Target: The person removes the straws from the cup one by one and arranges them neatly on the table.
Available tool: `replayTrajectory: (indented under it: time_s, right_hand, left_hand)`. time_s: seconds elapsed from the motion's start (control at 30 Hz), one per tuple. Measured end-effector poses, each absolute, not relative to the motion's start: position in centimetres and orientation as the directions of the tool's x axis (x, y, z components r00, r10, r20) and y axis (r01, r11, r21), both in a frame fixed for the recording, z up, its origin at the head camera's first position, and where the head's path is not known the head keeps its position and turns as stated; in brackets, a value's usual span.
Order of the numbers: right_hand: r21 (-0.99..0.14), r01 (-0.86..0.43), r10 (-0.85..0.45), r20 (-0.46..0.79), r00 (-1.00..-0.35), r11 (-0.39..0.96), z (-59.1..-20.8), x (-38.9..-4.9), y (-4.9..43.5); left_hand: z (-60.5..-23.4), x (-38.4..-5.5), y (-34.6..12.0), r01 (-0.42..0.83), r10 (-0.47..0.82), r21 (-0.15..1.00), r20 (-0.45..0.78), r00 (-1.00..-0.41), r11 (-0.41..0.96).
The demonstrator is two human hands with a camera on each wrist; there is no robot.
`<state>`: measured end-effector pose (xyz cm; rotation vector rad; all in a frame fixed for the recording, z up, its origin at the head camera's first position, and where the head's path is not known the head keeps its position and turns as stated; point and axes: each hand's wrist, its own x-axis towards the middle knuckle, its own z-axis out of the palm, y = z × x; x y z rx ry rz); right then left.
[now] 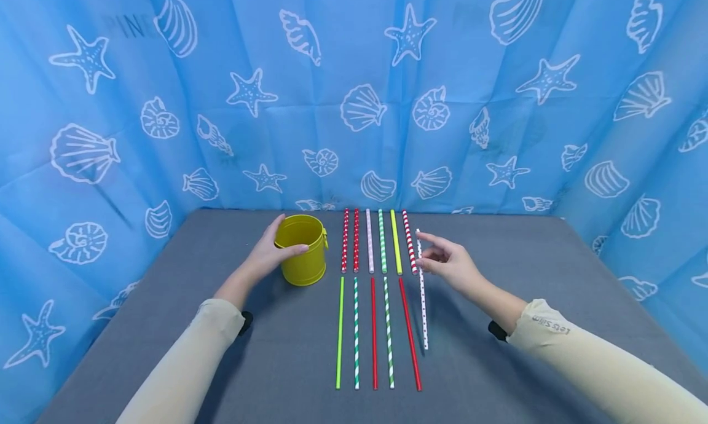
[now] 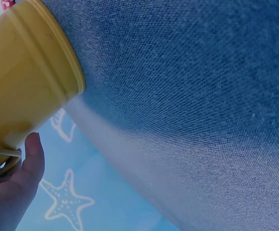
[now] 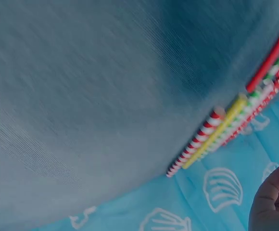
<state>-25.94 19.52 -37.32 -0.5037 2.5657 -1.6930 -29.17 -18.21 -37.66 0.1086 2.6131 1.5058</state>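
A yellow metal bucket (image 1: 304, 264) stands on the table, its mouth facing up. My left hand (image 1: 263, 255) grips it by the left side, thumb across the rim; the bucket's side and a handle loop also show in the left wrist view. My right hand (image 1: 452, 265) pinches a white paper straw with dark dots (image 1: 424, 316) near its upper part, between thumb and fingers. That straw hangs slightly tilted just right of the other straws. In the right wrist view only part of the right hand (image 3: 270, 198) shows, and the dotted straw is out of sight.
Two rows of straws lie on the grey tabletop (image 1: 514, 252). At the back are red dotted ones, a pale pink one, a green-striped one, a yellow straw (image 1: 396, 243) and a red-striped straw (image 1: 409, 243). Lime green (image 1: 340, 333), green-striped and red straws form the front row. A blue curtain (image 1: 343, 55) surrounds the table.
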Motion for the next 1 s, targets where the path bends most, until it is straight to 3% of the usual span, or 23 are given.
replayTrajectory:
  time_s: [0.63,1.0]
  right_hand:
    - [-0.912,-0.05,-0.414,-0.135,-0.9,0.406,-41.3,-24.2,20.6]
    - [-0.88,-0.009,-0.385,-0.199,-0.901,0.475,-41.4,-24.4,19.8]
  left_hand:
    - [-37.5,-29.1,-18.3,0.012,0.126,0.886,-0.052,-0.991,0.463]
    - [-37.5,-29.2,-18.2,0.005,0.13,0.881,-0.065,-0.989,0.473]
